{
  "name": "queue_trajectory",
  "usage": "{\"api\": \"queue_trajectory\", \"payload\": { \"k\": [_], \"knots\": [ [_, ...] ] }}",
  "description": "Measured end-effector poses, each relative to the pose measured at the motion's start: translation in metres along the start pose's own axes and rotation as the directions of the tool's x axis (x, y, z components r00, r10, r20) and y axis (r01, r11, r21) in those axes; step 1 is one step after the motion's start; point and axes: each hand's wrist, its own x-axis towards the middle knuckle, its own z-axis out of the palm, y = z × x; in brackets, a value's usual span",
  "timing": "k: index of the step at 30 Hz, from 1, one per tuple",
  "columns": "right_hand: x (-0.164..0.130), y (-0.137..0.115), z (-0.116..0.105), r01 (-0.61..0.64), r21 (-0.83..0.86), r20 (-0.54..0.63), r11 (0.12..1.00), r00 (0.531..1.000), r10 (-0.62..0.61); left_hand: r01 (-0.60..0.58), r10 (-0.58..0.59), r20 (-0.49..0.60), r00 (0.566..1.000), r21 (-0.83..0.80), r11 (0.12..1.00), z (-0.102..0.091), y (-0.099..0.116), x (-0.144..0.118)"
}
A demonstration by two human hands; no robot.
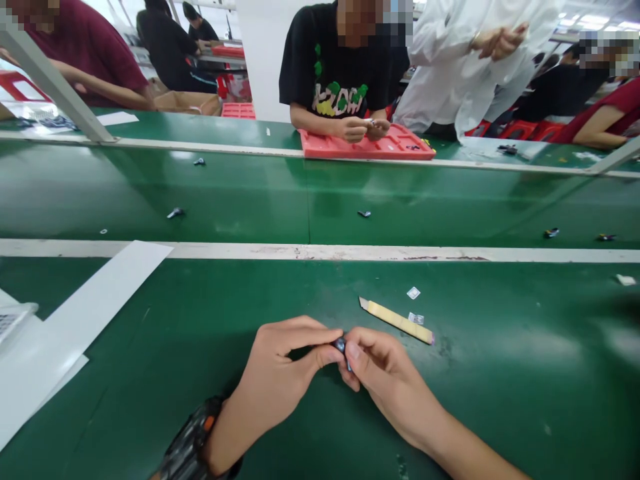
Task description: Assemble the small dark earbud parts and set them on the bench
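As both hands pinch it, small dark part [341, 345], glossy, mostly hidden

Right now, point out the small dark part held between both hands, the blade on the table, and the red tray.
small dark part [341, 345], head view, its visible top.
blade [397, 321], head view, mid-length of the strip.
red tray [320, 148], head view, bare left end.

A factory assembly line — a long green conveyor belt [310, 200] runs between green workbenches [500, 373], small parts [175, 213] riding along it, and people opposite bend over red trays [367, 148] — more workers at tables behind.
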Motion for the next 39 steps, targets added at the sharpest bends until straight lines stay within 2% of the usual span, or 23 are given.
{"api": "queue_trajectory", "payload": {
  "k": [3, 7, 10, 12, 14, 16, 19, 24, 27, 29, 33, 39],
  "knots": [
    [0.000, -0.001, 0.000, 0.047, -0.062, 0.002, 0.997, 0.999, -0.047, 0.053, -0.051, 0.018, 0.999, -0.138, 0.989, 0.000, -0.001, 0.000],
    [-0.004, -0.002, 0.000, 0.173, -0.309, -0.054, 0.935, 0.979, -0.198, 0.126, -0.109, 0.078, 0.991, -0.272, 0.954, -0.002, 0.001, -0.001],
    [-0.006, 0.002, -0.001, 0.268, -0.505, -0.049, 0.821, 0.940, -0.337, 0.162, -0.137, 0.110, 0.984, -0.271, 0.949, -0.004, 0.003, -0.001],
    [-0.006, 0.004, -0.002, 0.359, -0.608, -0.008, 0.708, 0.889, -0.458, 0.177, -0.150, 0.121, 0.981, -0.260, 0.949, -0.004, 0.002, -0.001],
    [-0.006, 0.007, -0.003, 0.439, -0.666, 0.049, 0.603, 0.832, -0.552, 0.183, -0.156, 0.122, 0.980, -0.260, 0.948, -0.004, 0.001, 0.000],
    [-0.005, 0.008, -0.004, 0.462, -0.692, 0.069, 0.554, 0.807, -0.586, 0.194, -0.166, 0.122, 0.979, -0.279, 0.941, -0.005, 0.001, 0.001],
    [-0.005, 0.008, -0.003, 0.403, -0.694, -0.010, 0.597, 0.823, -0.567, 0.237, -0.196, 0.154, 0.968, -0.319, 0.918, -0.006, 0.001, 0.001],
    [-0.005, 0.006, -0.003, 0.292, -0.585, -0.180, 0.757, 0.863, -0.471, 0.236, -0.191, 0.159, 0.969, -0.341, 0.910, -0.009, 0.005, 0.003],
    [-0.005, 0.003, -0.003, 0.259, -0.466, -0.204, 0.846, 0.899, -0.388, 0.237, -0.195, 0.151, 0.969, -0.347, 0.907, -0.010, 0.006, 0.005],
    [-0.004, 0.001, -0.003, 0.264, -0.409, -0.185, 0.874, 0.913, -0.363, 0.244, -0.204, 0.148, 0.968, -0.345, 0.906, -0.010, 0.005, 0.006],
    [-0.004, -0.001, -0.002, 0.307, -0.437, -0.173, 0.846, 0.894, -0.414, 0.306, -0.266, 0.155, 0.951, -0.368, 0.878, -0.009, 0.003, 0.004],
    [-0.005, 0.002, -0.001, 0.373, -0.587, -0.203, 0.718, 0.791, -0.577, 0.412, -0.368, 0.186, 0.911, -0.430, 0.803, -0.005, 0.003, 0.004]
  ]
}}
